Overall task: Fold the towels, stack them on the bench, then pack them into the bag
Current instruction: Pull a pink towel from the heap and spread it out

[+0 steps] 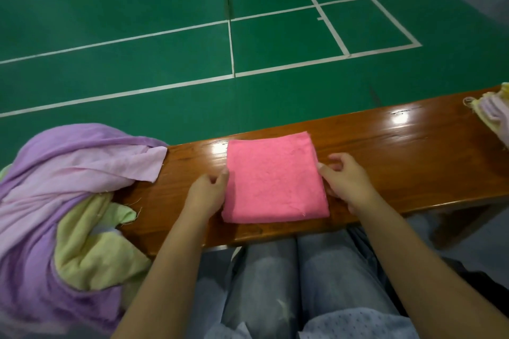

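Observation:
A pink towel (272, 177), folded into a rectangle, lies flat on the glossy wooden bench (399, 151). My left hand (208, 191) pinches its left edge with curled fingers. My right hand (345, 180) grips its right edge, thumb on top of the cloth. A heap of unfolded purple towels (55, 168) and a pale yellow-green towel (91, 250) sits at the bench's left end. Folded pale yellow and lilac towels (493, 111) lie at the bench's far right, cut off by the frame. No bag is in view.
Beyond the bench stretches a green court floor (165, 8) with white lines. My knees in light jeans (297, 278) sit close against the bench's near edge. Bare bench surface lies between the pink towel and the folded towels on the right.

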Action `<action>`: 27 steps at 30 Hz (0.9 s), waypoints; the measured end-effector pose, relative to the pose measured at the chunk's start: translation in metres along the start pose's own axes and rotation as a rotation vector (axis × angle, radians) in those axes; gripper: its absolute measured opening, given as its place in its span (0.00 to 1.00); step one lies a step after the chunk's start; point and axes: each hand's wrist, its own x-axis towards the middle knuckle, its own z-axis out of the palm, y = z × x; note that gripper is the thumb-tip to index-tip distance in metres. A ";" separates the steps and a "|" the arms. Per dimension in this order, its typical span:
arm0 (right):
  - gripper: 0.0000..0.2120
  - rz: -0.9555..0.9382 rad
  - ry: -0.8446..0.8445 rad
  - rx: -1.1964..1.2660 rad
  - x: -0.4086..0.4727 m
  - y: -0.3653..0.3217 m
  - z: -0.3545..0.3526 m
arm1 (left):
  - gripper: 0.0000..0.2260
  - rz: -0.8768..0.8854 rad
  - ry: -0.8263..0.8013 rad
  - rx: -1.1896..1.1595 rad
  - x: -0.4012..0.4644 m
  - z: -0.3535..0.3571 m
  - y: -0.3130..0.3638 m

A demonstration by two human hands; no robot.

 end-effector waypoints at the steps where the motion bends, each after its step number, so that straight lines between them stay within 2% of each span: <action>1: 0.24 0.047 -0.017 0.053 -0.007 0.006 0.000 | 0.24 -0.019 -0.022 0.028 -0.011 0.002 0.002; 5: 0.25 0.138 -0.073 0.051 -0.020 0.005 0.001 | 0.26 -0.036 -0.089 0.015 -0.021 0.002 0.011; 9: 0.22 0.237 -0.172 0.081 -0.025 -0.011 0.001 | 0.22 -0.076 -0.190 -0.161 -0.027 0.001 0.008; 13: 0.18 0.192 -0.202 -0.052 -0.029 -0.012 0.004 | 0.15 -0.123 -0.252 -0.339 -0.037 0.001 0.003; 18: 0.16 0.097 -0.180 -0.142 -0.032 -0.011 -0.006 | 0.17 -0.152 -0.292 -0.450 -0.044 0.002 0.008; 21: 0.15 0.066 -0.158 -0.168 -0.034 -0.011 -0.020 | 0.12 -0.090 -0.278 -0.416 -0.051 0.011 0.019; 27: 0.09 0.052 -0.063 -0.210 -0.026 0.006 -0.087 | 0.08 0.054 -0.297 -0.356 -0.066 0.064 0.060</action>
